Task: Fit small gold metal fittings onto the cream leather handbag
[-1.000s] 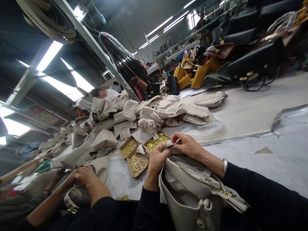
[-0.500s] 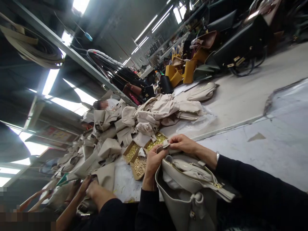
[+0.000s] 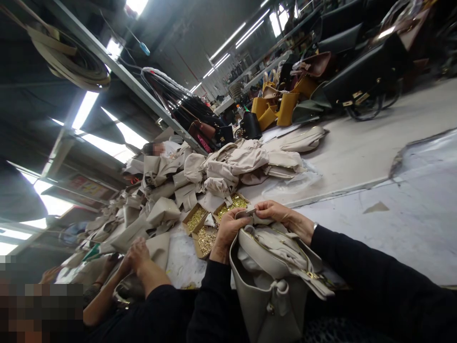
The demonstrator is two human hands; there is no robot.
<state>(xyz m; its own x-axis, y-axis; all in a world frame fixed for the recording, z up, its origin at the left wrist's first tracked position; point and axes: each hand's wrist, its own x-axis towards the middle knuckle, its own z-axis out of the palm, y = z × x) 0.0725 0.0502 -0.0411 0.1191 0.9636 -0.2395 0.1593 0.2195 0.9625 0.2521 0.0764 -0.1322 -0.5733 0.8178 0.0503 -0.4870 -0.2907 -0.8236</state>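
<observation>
Grey tabletop (image 3: 374, 152) carried a beige bag (image 3: 271, 281) at its near edge, left hand (image 3: 228, 231) and right hand (image 3: 276, 214) both pinching its strap (image 3: 250, 213) beside boxes (image 3: 207, 226) of gold fittings.

Long pale worktable (image 3: 374, 147), grey sheet (image 3: 421, 214) covering near part, right of hands. Heap of beige bag pieces (image 3: 214, 171) just beyond hands, spreading left. Cardboard trays of gold hardware (image 3: 205, 228) just left of hands. Yellow bags (image 3: 282, 107) and black bags (image 3: 360, 76) far beyond, up right. Metal shelf rail (image 3: 117, 71) running diagonally above heap; coiled straps (image 3: 74, 64) hanging upper left. Fluorescent tube lights (image 3: 235, 35) on grey ceiling; bright windows (image 3: 103, 143) far left.
</observation>
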